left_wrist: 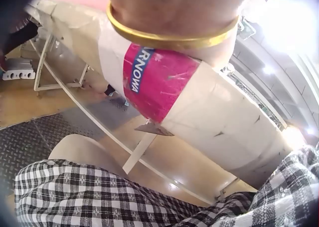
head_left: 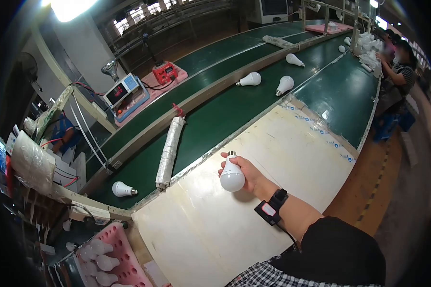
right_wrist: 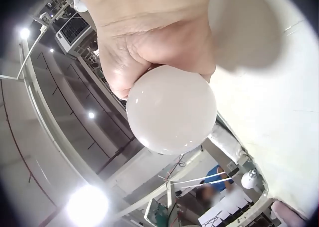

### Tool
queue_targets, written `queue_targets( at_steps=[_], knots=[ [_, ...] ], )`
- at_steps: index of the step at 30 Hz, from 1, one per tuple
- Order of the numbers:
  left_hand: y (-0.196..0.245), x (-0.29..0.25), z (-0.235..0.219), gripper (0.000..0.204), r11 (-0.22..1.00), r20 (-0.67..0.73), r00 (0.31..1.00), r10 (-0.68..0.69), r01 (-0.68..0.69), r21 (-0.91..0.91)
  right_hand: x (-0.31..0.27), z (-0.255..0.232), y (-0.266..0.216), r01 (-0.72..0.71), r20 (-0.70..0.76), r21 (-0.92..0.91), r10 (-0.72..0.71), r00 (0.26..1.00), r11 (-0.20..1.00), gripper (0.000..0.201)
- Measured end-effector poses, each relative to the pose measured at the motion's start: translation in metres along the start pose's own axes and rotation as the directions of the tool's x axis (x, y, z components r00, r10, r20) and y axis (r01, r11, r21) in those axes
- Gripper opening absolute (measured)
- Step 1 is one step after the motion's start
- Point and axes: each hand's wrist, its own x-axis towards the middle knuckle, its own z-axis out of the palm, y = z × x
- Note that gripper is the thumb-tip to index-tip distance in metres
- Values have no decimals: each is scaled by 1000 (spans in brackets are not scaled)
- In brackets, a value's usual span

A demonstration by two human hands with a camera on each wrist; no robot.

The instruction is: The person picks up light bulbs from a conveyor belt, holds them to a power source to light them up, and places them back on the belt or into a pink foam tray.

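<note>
In the head view the right hand (head_left: 246, 173) grips a white light bulb (head_left: 232, 178) around its neck, just above the pale board (head_left: 201, 220). The bulb's metal base points away from the body and its round dome toward it. In the right wrist view the dome (right_wrist: 172, 110) fills the middle, with the palm and fingers of the right hand (right_wrist: 154, 42) behind it. The left hand is outside the head view; the left wrist view shows only its wrist with a gold bangle (left_wrist: 174, 40), near the board's edge, its fingers hidden.
Several bulbs lie on the green conveyor (head_left: 215, 110), one (head_left: 124, 189) at its near left. A wrapped bar (head_left: 170, 153) crosses the belt. At lower left stands a pink tray (head_left: 129, 268) with bulbs. Behind are a meter (head_left: 122, 91) and a red device (head_left: 164, 72); people sit at right.
</note>
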Motion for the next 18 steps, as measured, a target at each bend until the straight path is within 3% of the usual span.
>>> queue_targets(
  at_steps=[3, 10, 12, 14, 18],
  knots=[
    [8, 2, -3, 21, 999, -16, 1000, -7, 8, 44, -1, 5, -1, -42, 92, 185, 26, 995, 982, 44],
    [-2, 2, 2, 20, 1000, -3, 1000, 1, -1, -9, -1, 4, 2, 25, 61, 142, -34, 998, 990, 49],
    [-6, -1, 4, 20, 999, -10, 1000, -20, 20, -40, -2, 5, 1, 13, 115, 190, -36, 993, 982, 51],
    [-7, 2, 3, 18, 995, -78, 992, 100, -99, 18, 1, 2, 3, 32, 101, 137, -46, 994, 990, 50],
    [1, 3, 0, 16, 997, -85, 994, 70, -72, -27, 1, 2, 5, 66, 92, 91, -75, 993, 994, 50]
  ],
)
